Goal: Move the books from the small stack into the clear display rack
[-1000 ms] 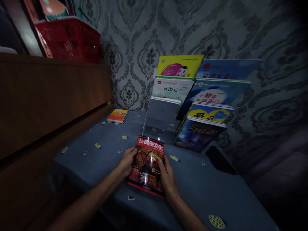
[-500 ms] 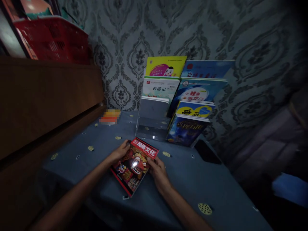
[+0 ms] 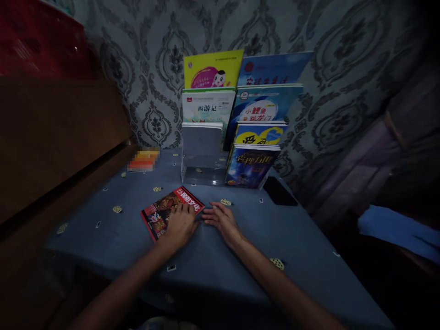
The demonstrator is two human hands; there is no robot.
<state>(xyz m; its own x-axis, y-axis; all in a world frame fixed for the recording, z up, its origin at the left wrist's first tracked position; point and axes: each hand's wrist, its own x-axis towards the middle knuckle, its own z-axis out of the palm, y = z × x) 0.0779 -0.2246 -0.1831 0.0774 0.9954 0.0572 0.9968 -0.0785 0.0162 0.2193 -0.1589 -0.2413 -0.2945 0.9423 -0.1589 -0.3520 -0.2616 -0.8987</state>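
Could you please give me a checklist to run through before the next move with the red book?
1. 民俗文化 book face up: ok, its front cover shows.
2. Whole cover visible: not ok, the left-hand grip lies over part of it.
3. Whether the left-hand grip is closed on the book's edge: cannot tell, the hand hides it.
4. Right-hand grip open: ok, it holds nothing, fingertips near the book's corner.
5. 西游记 book standing in the clear rack: ok, it leans back.
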